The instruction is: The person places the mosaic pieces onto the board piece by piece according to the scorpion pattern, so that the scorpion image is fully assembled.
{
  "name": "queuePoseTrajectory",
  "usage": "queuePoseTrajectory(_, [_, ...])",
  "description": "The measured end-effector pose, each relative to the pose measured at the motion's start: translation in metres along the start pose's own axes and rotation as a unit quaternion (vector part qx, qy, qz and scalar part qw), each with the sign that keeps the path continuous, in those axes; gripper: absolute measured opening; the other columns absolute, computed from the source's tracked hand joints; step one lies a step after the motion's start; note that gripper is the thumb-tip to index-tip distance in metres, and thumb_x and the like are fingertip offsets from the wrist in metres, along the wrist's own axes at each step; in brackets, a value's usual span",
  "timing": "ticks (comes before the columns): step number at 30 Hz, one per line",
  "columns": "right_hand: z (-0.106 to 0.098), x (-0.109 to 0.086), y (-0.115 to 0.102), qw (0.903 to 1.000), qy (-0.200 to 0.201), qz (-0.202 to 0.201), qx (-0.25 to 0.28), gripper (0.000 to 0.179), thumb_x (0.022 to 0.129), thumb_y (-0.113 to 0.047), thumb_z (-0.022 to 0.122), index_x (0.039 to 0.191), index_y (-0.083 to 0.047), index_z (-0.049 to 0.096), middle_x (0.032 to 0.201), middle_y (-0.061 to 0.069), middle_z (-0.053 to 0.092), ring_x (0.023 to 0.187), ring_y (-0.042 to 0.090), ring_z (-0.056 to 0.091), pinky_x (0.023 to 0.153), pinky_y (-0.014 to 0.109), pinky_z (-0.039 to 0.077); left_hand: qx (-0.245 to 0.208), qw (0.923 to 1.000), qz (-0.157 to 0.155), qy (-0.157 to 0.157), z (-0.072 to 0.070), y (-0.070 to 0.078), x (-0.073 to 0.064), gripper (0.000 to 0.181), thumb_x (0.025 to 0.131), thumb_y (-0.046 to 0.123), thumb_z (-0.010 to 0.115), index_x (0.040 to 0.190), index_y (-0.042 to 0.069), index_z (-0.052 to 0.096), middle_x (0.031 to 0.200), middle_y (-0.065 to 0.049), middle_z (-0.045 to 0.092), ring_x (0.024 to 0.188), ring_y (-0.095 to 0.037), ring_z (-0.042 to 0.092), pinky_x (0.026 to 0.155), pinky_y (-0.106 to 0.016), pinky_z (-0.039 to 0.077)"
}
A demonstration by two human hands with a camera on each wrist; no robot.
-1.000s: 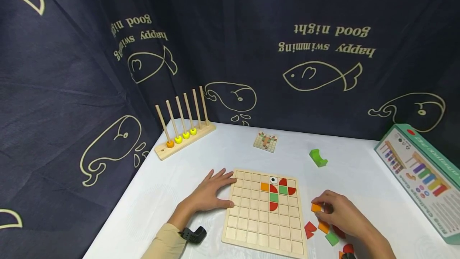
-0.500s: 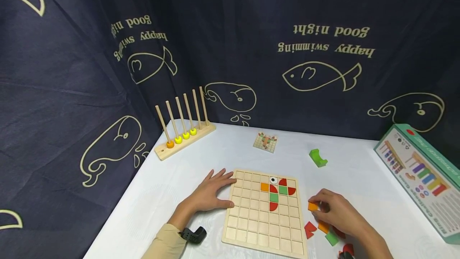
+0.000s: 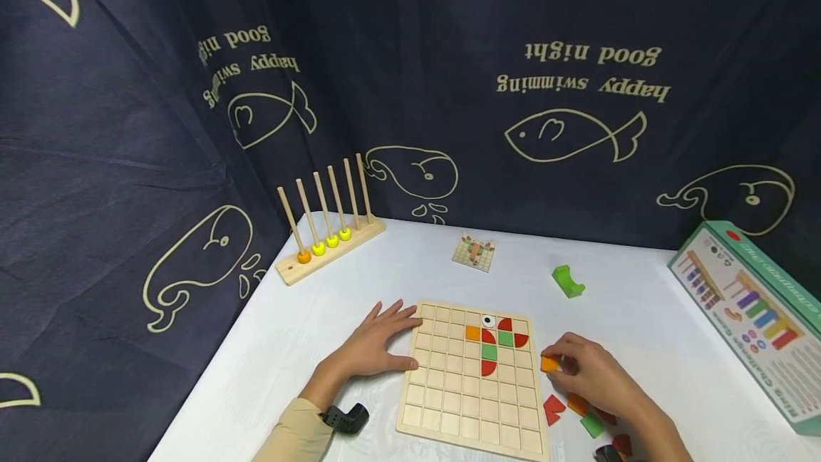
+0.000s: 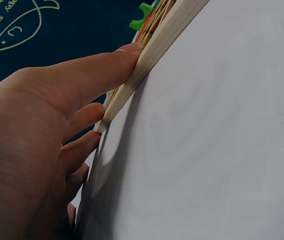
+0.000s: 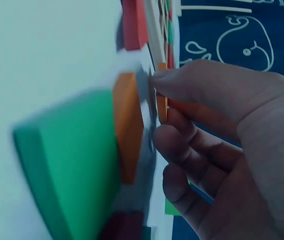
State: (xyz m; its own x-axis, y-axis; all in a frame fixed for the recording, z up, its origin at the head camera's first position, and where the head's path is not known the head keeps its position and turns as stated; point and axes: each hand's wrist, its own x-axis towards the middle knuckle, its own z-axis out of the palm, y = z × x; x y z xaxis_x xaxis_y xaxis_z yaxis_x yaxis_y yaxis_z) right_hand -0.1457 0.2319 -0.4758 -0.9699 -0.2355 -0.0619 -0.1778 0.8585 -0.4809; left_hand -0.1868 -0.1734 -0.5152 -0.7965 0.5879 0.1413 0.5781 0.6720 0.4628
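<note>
My right hand (image 3: 589,371) pinches an orange square block (image 3: 549,363) between thumb and fingertips, just off the right edge of the wooden grid board (image 3: 442,402). The right wrist view shows the same block (image 5: 162,97) held on edge. My left hand (image 3: 372,348) lies at the board's left edge, fingers spread and straight, thumb and fingertips touching the frame, as the left wrist view also shows at the board's side (image 4: 154,57). In the board's upper right sit a white eye tile (image 3: 488,321), an orange square (image 3: 472,334), green squares (image 3: 489,352) and red quarter-circles (image 3: 489,368).
Loose red pieces (image 3: 552,409), an orange block (image 3: 577,404) and a green block (image 3: 593,424) lie under and beside my right hand. Farther back are a pattern card (image 3: 474,253), a green arch block (image 3: 568,281) and a peg rack (image 3: 331,252). A game box (image 3: 747,326) stands right.
My right hand has moved left toward the board with the orange block in its fingers. The left hand has stayed at the board's edge.
</note>
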Motion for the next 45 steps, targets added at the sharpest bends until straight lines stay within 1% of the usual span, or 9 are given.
queuePoseTrajectory(10, [0.005,0.004,-0.005,0.9995,0.009,0.016,-0.025,0.025,0.075,-0.022,0.078,0.100,-0.022,0.074,0.089,-0.012,0.056,0.076,0.010,0.048,0.061,0.027,0.043,-0.002,1.0000,0.005,0.004,0.001,0.000,0.000,0.078,0.078,0.064,0.065,0.143,0.024,0.048,0.153,0.002,0.034,0.144,-0.024,0.018,0.115,-0.053,0.004])
queuePoseTrajectory(19, [0.003,0.005,-0.010,0.9999,0.009,0.014,0.001,0.027,0.075,-0.025,0.081,0.101,-0.023,0.074,0.088,-0.012,0.056,0.077,0.010,0.049,0.062,0.024,0.045,-0.004,1.0000,0.004,0.001,0.001,0.001,0.000,0.078,0.078,0.064,0.066,0.143,0.023,0.048,0.153,0.002,0.034,0.144,-0.024,0.018,0.115,-0.053,0.004])
queuePoseTrajectory(22, [0.004,0.005,-0.013,1.0000,0.003,0.004,0.007,0.026,0.076,-0.025,0.081,0.101,-0.022,0.074,0.088,-0.013,0.056,0.077,0.010,0.049,0.062,0.023,0.044,-0.004,1.0000,0.002,-0.005,0.002,0.000,-0.001,0.079,0.078,0.065,0.065,0.144,0.024,0.047,0.153,0.002,0.032,0.144,-0.023,0.017,0.116,-0.052,0.003])
queuePoseTrajectory(26, [0.005,0.008,-0.018,0.9998,0.008,-0.021,-0.002,0.026,0.077,-0.026,0.081,0.102,-0.022,0.074,0.088,-0.013,0.055,0.077,0.010,0.048,0.062,0.024,0.045,0.000,1.0000,0.005,0.000,0.002,0.000,-0.001,0.079,0.079,0.065,0.065,0.143,0.024,0.047,0.153,0.002,0.033,0.144,-0.024,0.017,0.115,-0.053,0.003])
queuePoseTrajectory(29, [0.006,0.011,-0.022,0.9995,0.012,-0.029,-0.005,0.025,0.077,-0.025,0.080,0.102,-0.023,0.074,0.089,-0.013,0.056,0.077,0.009,0.049,0.064,0.024,0.046,-0.003,0.9999,0.010,0.006,0.001,0.000,-0.001,0.078,0.079,0.064,0.065,0.143,0.023,0.048,0.152,0.001,0.034,0.144,-0.025,0.018,0.115,-0.055,0.004])
queuePoseTrajectory(33, [0.008,0.014,-0.027,0.9993,0.011,-0.034,-0.004,0.026,0.078,-0.023,0.079,0.103,-0.022,0.074,0.090,-0.013,0.056,0.077,0.009,0.049,0.063,0.024,0.045,-0.006,0.9999,0.009,0.001,0.000,0.000,0.000,0.078,0.079,0.064,0.065,0.143,0.023,0.048,0.153,0.001,0.034,0.144,-0.024,0.018,0.115,-0.054,0.004])
queuePoseTrajectory(36, [0.011,0.017,-0.030,0.9982,0.016,-0.056,-0.012,0.026,0.078,-0.023,0.079,0.104,-0.020,0.074,0.090,-0.014,0.055,0.076,0.008,0.049,0.063,0.024,0.045,-0.002,1.0000,0.006,0.000,-0.001,0.000,0.001,0.079,0.079,0.065,0.065,0.143,0.023,0.048,0.153,0.002,0.033,0.144,-0.024,0.017,0.115,-0.053,0.004])
queuePoseTrajectory(41, [0.016,0.023,-0.037,0.9945,0.027,-0.096,-0.030,0.027,0.079,-0.025,0.079,0.105,-0.019,0.074,0.091,-0.015,0.055,0.077,0.007,0.050,0.069,0.026,0.047,-0.002,1.0000,0.007,0.001,-0.001,0.000,0.001,0.079,0.079,0.065,0.065,0.143,0.022,0.048,0.153,0.002,0.033,0.144,-0.025,0.018,0.115,-0.053,0.004])
queuePoseTrajectory(45, [0.019,0.027,-0.045,0.9937,0.025,-0.105,-0.030,0.027,0.079,-0.025,0.079,0.105,-0.020,0.075,0.092,-0.016,0.056,0.080,0.005,0.051,0.075,0.030,0.050,-0.004,1.0000,0.002,-0.003,-0.001,0.001,0.001,0.079,0.079,0.065,0.065,0.143,0.022,0.048,0.153,0.001,0.034,0.144,-0.025,0.018,0.115,-0.053,0.004])
